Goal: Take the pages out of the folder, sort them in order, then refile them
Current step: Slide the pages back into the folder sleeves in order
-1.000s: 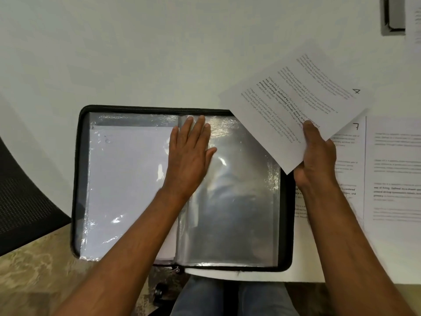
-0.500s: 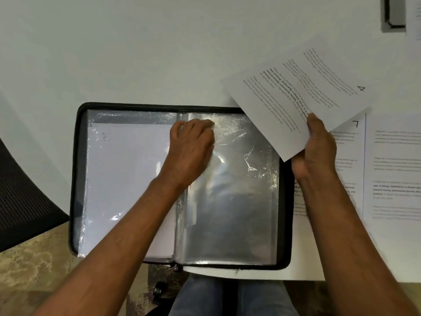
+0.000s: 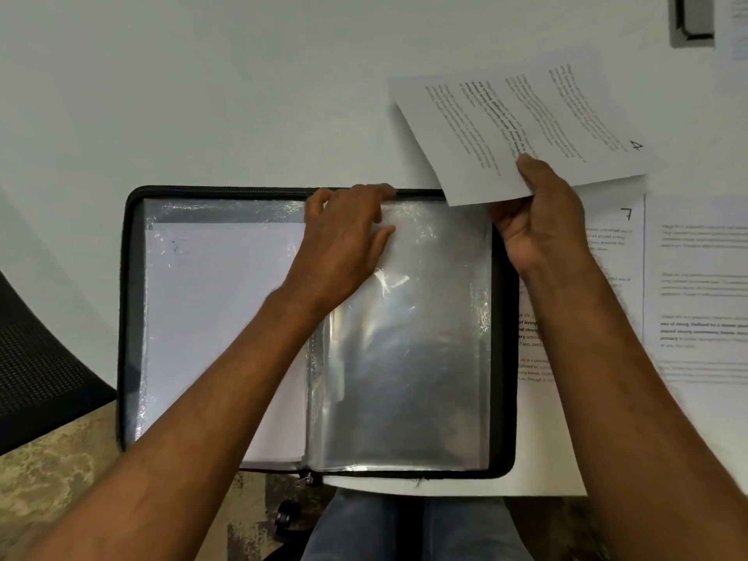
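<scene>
The right hand [image 3: 540,214] is pinching page 4 [image 3: 522,123], light and floppy, above the folder's [image 3: 125,317] top right corner. The left hand [image 3: 344,240] is pinching the slippery empty sleeve [image 3: 404,338] at its top edge, probably the best place to open it.

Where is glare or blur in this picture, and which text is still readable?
Head view: glare streaks the empty plastic sleeve; the held page shows a clear "4" but soft body text; the page marked 7 on the table blurs toward the right edge.
</scene>
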Motion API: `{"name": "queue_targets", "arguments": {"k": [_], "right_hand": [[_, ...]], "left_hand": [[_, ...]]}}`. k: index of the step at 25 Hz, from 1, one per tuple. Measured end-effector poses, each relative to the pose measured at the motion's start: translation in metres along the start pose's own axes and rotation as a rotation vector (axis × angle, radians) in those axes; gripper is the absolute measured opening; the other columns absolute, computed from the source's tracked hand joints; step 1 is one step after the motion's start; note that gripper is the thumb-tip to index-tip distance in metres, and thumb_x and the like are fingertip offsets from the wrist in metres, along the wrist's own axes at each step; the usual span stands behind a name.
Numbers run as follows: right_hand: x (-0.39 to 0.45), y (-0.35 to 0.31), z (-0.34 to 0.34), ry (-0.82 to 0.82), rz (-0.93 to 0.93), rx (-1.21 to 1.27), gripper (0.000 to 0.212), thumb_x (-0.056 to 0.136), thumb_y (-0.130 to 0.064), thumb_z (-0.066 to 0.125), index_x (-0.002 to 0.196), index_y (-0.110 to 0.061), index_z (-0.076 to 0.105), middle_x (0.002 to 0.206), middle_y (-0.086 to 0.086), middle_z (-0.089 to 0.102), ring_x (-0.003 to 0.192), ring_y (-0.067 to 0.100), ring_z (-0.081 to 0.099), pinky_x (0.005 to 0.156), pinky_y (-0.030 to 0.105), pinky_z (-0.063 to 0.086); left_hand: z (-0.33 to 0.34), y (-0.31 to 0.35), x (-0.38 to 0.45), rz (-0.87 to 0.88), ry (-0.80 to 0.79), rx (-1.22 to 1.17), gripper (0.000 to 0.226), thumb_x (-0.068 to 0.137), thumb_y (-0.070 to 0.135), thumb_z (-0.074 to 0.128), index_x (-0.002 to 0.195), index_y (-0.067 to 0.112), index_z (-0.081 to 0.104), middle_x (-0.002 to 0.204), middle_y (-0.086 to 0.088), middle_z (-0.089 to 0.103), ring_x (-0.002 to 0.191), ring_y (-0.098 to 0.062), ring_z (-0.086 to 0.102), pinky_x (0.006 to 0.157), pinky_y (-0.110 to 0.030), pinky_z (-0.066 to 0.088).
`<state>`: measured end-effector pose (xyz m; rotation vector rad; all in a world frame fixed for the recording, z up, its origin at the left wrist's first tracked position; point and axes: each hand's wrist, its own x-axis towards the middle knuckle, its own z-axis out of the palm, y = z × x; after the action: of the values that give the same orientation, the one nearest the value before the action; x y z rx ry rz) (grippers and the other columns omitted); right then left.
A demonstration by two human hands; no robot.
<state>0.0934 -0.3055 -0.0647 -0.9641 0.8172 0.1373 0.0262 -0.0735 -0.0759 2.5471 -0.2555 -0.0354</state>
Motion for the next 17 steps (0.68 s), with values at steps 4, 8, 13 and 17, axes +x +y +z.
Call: {"name": "queue_targets", "arguments": {"k": [4, 8, 13, 17], "right_hand": [[0.010, 0.002, 0.010, 0.030, -0.017, -0.082, 0.047, 0.089, -0.006, 0.078, 0.132, -0.002, 0.062, 0.115, 0.015, 0.075, 0.095, 0.025, 0.076, 0.059, 0.028, 0.058], [0.019, 0.005, 0.016, 0.034, -0.073, -0.183, 0.048, 0.088, -0.010, 0.081, 0.131, -0.004, 0.061, 0.112, 0.011, 0.075, 0.090, 0.021, 0.077, 0.066, 0.035, 0.062], [0.025, 0.008, 0.018, -0.047, -0.105, -0.263, 0.037, 0.090, -0.012, 0.079, 0.125, -0.012, 0.065, 0.113, 0.005, 0.076, 0.095, 0.021, 0.077, 0.068, 0.034, 0.062], [0.028, 0.009, 0.016, -0.173, -0.127, -0.299, 0.030, 0.093, -0.009, 0.076, 0.121, -0.013, 0.068, 0.115, 0.006, 0.077, 0.104, 0.025, 0.075, 0.086, 0.046, 0.063]], "left_hand": [[0.007, 0.005, 0.008, -0.018, -0.009, 0.059, 0.012, 0.103, 0.025, 0.058, 0.104, 0.024, 0.069, 0.101, 0.008, 0.067, 0.100, -0.018, 0.062, 0.104, -0.042, 0.030], [0.008, 0.006, 0.004, -0.010, -0.022, 0.075, 0.013, 0.104, 0.025, 0.057, 0.099, 0.027, 0.068, 0.100, 0.012, 0.067, 0.099, -0.016, 0.060, 0.106, -0.041, 0.029], [0.007, 0.007, 0.005, -0.020, -0.032, 0.097, 0.015, 0.106, 0.025, 0.054, 0.098, 0.027, 0.067, 0.098, 0.012, 0.067, 0.099, -0.016, 0.060, 0.104, -0.039, 0.026], [0.005, 0.010, 0.012, -0.048, -0.032, 0.083, 0.019, 0.108, 0.029, 0.048, 0.100, 0.025, 0.064, 0.092, 0.012, 0.066, 0.093, -0.015, 0.060, 0.102, -0.038, 0.025]]}}
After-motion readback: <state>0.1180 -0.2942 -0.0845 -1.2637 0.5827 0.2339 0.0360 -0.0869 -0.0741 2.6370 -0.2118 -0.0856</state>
